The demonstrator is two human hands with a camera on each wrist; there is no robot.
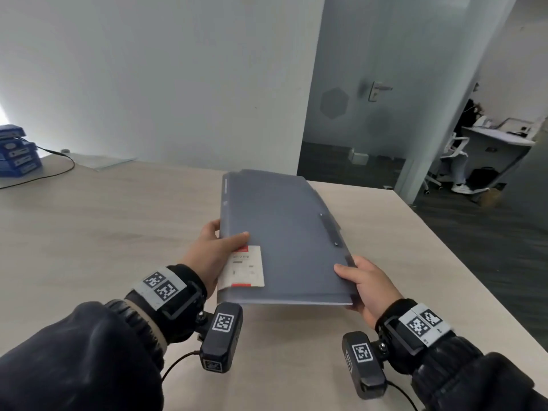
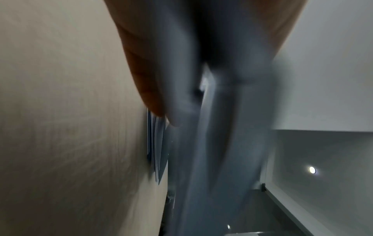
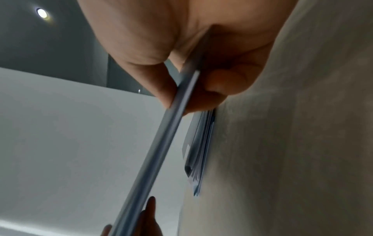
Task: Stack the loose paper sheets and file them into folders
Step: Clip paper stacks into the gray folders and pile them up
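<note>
A grey translucent folder [image 1: 281, 229] with a white and red label [image 1: 246, 269] is held above the wooden table [image 1: 103, 232], near edge raised. My left hand [image 1: 221, 246] grips its near left edge, thumb on top. My right hand [image 1: 355, 280] pinches its near right corner, thumb on top. In the right wrist view the folder [image 3: 161, 146] is edge-on between thumb and fingers, with a stack of folders and paper sheets [image 3: 199, 153] lying on the table beneath. The left wrist view is blurred; the folder [image 2: 222, 127] fills its middle and the stack [image 2: 157, 143] shows below it.
Blue boxes [image 1: 16, 152] and a black cable [image 1: 53, 170] lie at the table's far left. A clear sleeve [image 1: 100, 161] lies by the wall. The table's right edge [image 1: 462, 262] drops to a dark carpet. A glass door and an office desk stand beyond.
</note>
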